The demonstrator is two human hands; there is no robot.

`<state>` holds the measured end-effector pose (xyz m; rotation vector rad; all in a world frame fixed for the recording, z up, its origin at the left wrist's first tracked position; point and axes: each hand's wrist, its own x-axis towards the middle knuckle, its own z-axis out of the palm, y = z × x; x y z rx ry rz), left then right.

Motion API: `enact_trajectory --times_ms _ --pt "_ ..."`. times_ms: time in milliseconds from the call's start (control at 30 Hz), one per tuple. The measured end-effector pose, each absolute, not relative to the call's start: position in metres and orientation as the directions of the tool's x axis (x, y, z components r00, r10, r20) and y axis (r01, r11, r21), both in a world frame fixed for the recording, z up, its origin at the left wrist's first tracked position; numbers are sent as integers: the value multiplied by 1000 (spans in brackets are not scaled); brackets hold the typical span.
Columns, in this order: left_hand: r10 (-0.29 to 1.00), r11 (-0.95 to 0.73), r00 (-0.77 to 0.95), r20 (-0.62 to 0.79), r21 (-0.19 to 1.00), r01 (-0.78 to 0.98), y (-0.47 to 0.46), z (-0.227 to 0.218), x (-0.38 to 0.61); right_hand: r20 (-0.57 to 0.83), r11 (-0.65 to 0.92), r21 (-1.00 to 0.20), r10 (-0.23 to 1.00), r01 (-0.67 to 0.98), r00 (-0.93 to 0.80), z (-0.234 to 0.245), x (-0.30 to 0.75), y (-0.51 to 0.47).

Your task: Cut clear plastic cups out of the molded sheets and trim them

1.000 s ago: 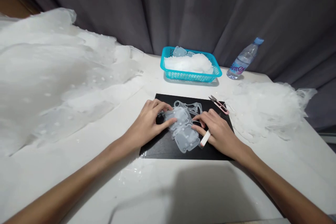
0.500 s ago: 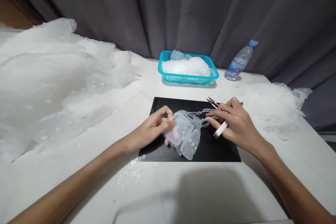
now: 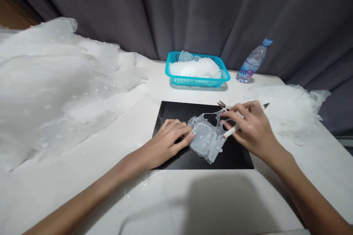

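A translucent, rubbery moulded sheet [image 3: 204, 139] with rounded panels and small raised bumps lies over the black mat [image 3: 176, 110]. My left hand [image 3: 172, 139] is closed on its left edge, thumb on top; the fingertips are partly hidden. At the far side, a thin web of the same material, full of holes, stretches up to my right hand [image 3: 248, 126], whose thumb and forefinger pinch it. A white pen-shaped tool [image 3: 233, 130] with a dark pointed end is also gripped in that hand. The metal tips of small snips [image 3: 221, 104] show behind the fingers.
A turquoise basket [image 3: 198, 82] of white and translucent pieces stands at the back. Right of it is a water bottle [image 3: 252, 62]. Translucent sheets [image 3: 60, 91] are heaped at left, and tangled offcuts [image 3: 289, 112] at right. Small scraps lie on the white table [image 3: 154, 205].
The sheet has turned and come down flatter on the mat, slightly rightward. My left hand has shifted right, palm lower. The web beside my right hand is now spread wider.
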<state>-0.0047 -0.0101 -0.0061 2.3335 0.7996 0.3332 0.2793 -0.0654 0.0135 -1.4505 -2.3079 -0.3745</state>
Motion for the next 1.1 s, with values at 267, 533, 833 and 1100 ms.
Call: enact_trajectory --times_ms 267,533,833,1100 --pt "709 -698 677 198 329 636 17 -28 -28 315 509 -268 849 818 -425 -6 271 -58" --pt "764 -641 549 339 294 709 23 -27 -19 68 453 -490 871 745 -486 -6 257 -67" --pt "802 -416 594 62 772 481 13 -8 -22 -63 344 -726 829 595 -556 3 243 -76" --pt "731 -555 673 113 672 490 15 -26 -19 100 398 -572 901 717 -421 -4 244 -71"
